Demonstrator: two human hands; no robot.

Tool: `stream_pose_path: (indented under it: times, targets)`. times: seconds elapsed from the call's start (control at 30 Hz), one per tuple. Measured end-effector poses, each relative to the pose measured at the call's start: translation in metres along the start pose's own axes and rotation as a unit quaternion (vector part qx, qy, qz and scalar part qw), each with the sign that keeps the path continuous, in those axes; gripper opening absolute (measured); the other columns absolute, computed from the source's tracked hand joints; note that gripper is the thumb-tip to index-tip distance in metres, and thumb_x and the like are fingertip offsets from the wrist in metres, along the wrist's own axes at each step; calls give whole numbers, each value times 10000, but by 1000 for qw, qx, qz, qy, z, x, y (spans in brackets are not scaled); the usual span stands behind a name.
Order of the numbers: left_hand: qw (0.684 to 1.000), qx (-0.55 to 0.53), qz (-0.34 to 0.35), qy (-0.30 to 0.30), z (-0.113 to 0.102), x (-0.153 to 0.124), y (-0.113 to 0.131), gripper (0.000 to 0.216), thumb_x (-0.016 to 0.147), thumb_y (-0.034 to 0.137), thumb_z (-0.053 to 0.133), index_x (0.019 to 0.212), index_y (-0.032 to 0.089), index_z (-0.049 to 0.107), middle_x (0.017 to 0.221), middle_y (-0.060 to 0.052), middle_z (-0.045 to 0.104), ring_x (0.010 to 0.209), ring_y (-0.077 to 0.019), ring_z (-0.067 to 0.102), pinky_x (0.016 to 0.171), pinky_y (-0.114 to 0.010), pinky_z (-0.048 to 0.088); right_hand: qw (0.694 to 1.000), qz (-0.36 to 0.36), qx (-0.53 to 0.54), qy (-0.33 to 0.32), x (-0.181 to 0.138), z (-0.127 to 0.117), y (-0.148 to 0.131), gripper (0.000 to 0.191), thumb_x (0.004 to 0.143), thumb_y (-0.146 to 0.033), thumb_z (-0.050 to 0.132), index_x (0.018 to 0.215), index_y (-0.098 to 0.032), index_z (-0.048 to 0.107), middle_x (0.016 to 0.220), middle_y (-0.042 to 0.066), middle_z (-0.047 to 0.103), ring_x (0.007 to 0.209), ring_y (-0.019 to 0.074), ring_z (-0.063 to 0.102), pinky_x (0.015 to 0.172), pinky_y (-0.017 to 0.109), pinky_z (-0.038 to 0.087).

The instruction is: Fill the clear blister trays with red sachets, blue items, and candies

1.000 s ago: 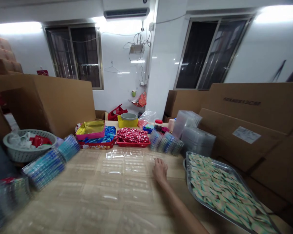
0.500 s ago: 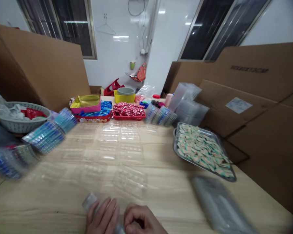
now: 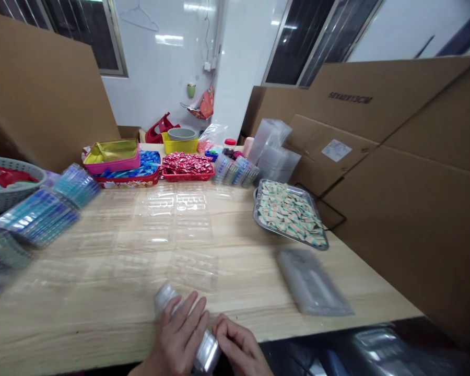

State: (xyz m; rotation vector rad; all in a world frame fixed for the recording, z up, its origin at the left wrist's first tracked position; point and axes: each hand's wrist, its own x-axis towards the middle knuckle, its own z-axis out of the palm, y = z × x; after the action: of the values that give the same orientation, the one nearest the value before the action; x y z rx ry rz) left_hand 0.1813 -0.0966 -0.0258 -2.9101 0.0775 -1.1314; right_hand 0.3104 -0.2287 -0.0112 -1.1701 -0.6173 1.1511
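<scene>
A narrow stack of clear plastic trays [image 3: 208,354] lies at the near edge of the table, tilted across it. My left hand [image 3: 183,329] is laid over the stack and grips it, its fingers extended across the top. At the stack's right side, my right hand [image 3: 241,347] is closed, thumb and fingers pinching at its edge; the exact spot held is hidden. Just beyond my hands, a thin clear tray [image 3: 194,269] lies flat on the wood, with more clear trays [image 3: 160,206] laid out in rows behind it.
At right are a metal tray of small striped packets [image 3: 292,214] and a grey plastic-wrapped bundle [image 3: 313,282]. Red packets [image 3: 188,163] and a pink tin [image 3: 113,162] stand at the back. Filled clear packs [image 3: 39,216] lie left. Cardboard [image 3: 407,198] walls both sides.
The view has swung right and down, so the table's near edge now shows. Both hands appear higher in the picture, still at the plastic stack, more of which is visible.
</scene>
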Motion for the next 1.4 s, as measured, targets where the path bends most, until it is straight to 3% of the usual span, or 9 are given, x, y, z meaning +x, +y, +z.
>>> stream_pose_path:
  times: [0.17,0.33,0.5,0.73,0.93,1.07,1.13,1.23,1.4]
  targets:
    - [999,-31,-10,-8,-4,0,2,536,906,468,359,1180,62,577,1179,-185,645,1296,-335,412,1059,-503,263,997,21,69,28,-2,5,9,392,770,-491,650,631,-183,453,659,-16,385,642,127,329,622,250,328]
    - [999,-34,-25,-13,-10,-14,2,499,867,423,454,1205,71,558,1141,-180,665,1260,-320,464,1063,-506,286,987,-5,69,143,2,-5,12,294,805,-479,630,745,-194,585,742,5,468,694,142,429,654,250,412]
    - [998,-33,-48,-19,-10,-28,0,412,909,330,421,1228,106,557,1078,-138,696,1141,-263,570,1089,-482,273,951,-52,105,286,6,-48,-1,297,690,-475,742,800,-208,675,913,48,612,884,218,576,771,333,499]
    - [996,-48,-66,23,-1,-28,-4,371,949,241,347,1244,179,564,1027,-69,708,1043,-203,612,1111,-426,249,895,-81,179,401,8,-102,-13,375,503,-438,854,696,-176,668,747,33,679,694,210,642,673,363,532]
    - [996,-44,-76,26,-1,-25,-3,411,942,318,391,1308,164,498,1064,-101,682,1048,-217,592,1068,-426,281,914,-159,-34,372,-8,-59,-30,279,772,-489,665,808,-214,641,868,36,608,841,199,579,773,320,469]
    - [996,-27,-82,26,-8,-12,5,627,866,481,485,1383,139,393,1386,-240,421,1188,-334,478,977,-500,329,940,-175,-184,228,-26,-10,-23,221,901,-405,510,785,-230,582,900,61,552,892,218,531,793,307,425]
    - [996,-24,-84,12,-11,-7,9,601,833,480,518,1346,173,459,1440,-223,361,1188,-347,456,974,-510,309,958,-155,-184,156,-29,4,-13,226,917,-392,473,789,-230,564,906,70,543,892,226,523,785,314,420]
    - [995,-27,-92,-15,-15,-2,11,555,790,450,552,1265,163,557,1343,-181,506,1145,-329,463,1007,-500,256,982,-97,-139,88,-25,9,1,246,910,-400,481,767,-212,548,918,74,532,883,223,504,780,315,401]
    - [993,-42,-96,-53,-25,4,10,523,763,423,593,1210,150,596,1276,-168,576,1113,-324,473,999,-502,254,997,-1,14,78,-15,3,6,300,811,-426,622,658,-181,541,924,56,503,868,198,458,770,293,361]
